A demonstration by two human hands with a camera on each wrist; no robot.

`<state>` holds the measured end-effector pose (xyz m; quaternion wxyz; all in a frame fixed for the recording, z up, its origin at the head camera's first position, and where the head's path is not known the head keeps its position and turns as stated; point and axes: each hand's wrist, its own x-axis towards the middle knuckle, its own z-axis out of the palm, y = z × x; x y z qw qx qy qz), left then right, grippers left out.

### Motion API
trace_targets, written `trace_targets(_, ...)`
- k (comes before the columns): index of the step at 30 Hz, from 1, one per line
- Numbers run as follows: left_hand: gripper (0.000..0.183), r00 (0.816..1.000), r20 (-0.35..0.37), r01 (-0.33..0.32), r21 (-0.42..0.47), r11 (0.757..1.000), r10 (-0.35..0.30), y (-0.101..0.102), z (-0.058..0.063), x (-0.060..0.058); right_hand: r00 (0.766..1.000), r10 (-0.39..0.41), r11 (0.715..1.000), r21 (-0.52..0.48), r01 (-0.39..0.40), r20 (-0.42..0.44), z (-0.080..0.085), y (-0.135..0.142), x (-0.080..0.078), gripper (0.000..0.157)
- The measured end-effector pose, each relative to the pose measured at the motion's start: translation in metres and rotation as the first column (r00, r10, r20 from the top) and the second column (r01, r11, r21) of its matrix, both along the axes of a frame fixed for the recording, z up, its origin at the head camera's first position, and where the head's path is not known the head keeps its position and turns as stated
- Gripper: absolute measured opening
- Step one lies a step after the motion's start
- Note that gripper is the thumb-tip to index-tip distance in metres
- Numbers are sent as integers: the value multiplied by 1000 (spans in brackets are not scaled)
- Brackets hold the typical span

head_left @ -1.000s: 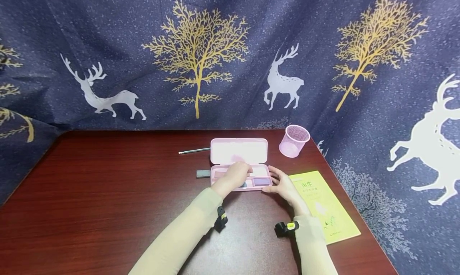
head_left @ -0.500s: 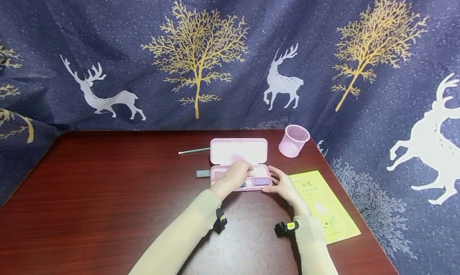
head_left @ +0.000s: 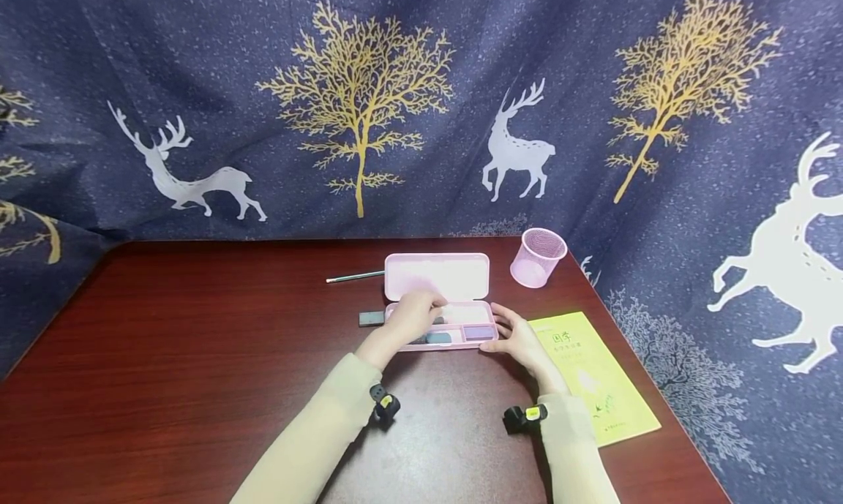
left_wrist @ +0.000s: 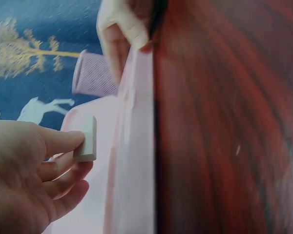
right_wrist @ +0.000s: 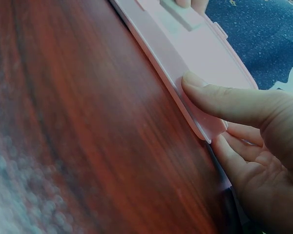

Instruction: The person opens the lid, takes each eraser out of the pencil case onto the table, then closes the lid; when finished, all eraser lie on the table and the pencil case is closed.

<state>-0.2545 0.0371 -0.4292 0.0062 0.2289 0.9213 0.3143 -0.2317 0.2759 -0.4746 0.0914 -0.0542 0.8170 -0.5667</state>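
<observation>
A pink pencil case (head_left: 454,277) lies with its lid raised at the middle of the table. Over its open tray, my left hand (head_left: 410,315) pinches a small grey-green block, seemingly an eraser (left_wrist: 88,141), between thumb and fingers. My right hand (head_left: 516,337) grips the case's right end; in the right wrist view, the thumb (right_wrist: 200,85) presses its front wall and the other fingers lie at its end. Inside the case are a purple block (head_left: 478,332) and a teal item (head_left: 437,338). My left hand hides the tray's left part.
A grey-green block (head_left: 371,319) lies just left of the case. A green pencil (head_left: 356,277) lies behind it, partly hidden by the lid. A pink mesh pen cup (head_left: 536,261) stands at the back right, and a yellow booklet (head_left: 599,380) lies at the right edge.
My left hand has shifted left inside the case area, uncovering more of the teal item. The right hand stays on the case's right end.
</observation>
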Motion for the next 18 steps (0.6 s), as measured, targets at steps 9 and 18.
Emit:
trace_targets(9, 19, 999, -21, -41, 15, 999, 41, -51, 2, -4, 1000, -4, 1000, -6, 4, -3, -1, 0, 0, 89)
trace_targets(18, 16, 996, 1, -92, 21, 996, 92, -105, -6, -8, 1000, -2, 1000, -16, 2, 0, -1, 0, 0, 90)
